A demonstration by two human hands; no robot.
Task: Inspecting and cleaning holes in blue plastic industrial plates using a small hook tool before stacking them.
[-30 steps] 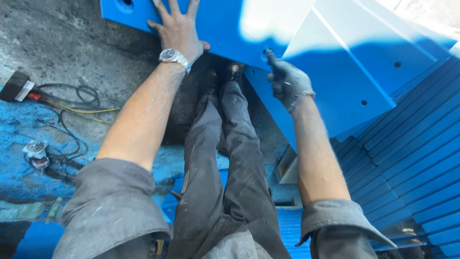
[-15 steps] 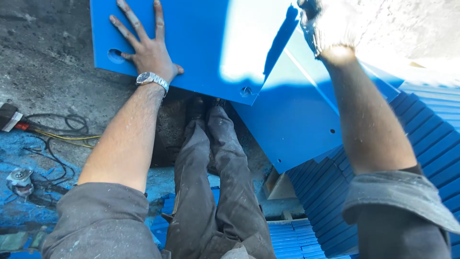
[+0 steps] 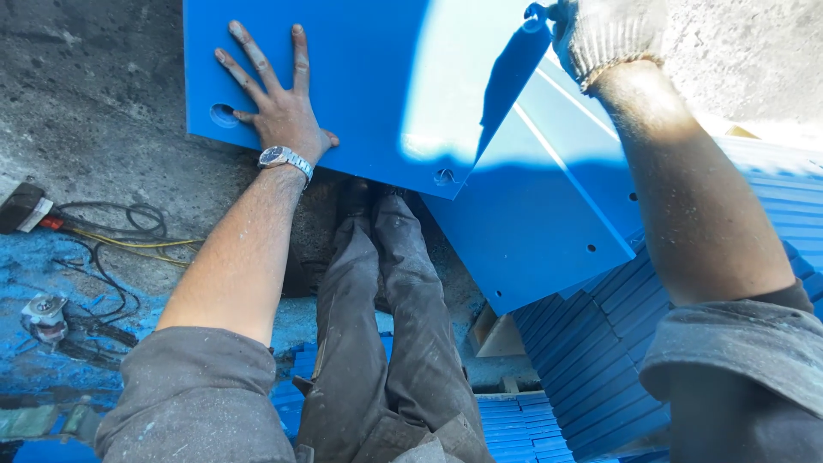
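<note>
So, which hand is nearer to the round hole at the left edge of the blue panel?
Left. The left hand lies flat on the blue panel, its thumb just beside the hole. The gloved right hand is far off, at the panel's upper right corner.

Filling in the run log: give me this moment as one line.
left hand: flat on blue panel, bare, wristwatch | right hand: gloved, gripping panel's upper right edge | under it: second blue panel | floor left: angle grinder, cables

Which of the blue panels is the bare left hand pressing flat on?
The upper blue panel, the one overlapping the others, with round holes near its corners. The left hand lies spread on it; the lower panel and the stacked slats go untouched by it.
</note>
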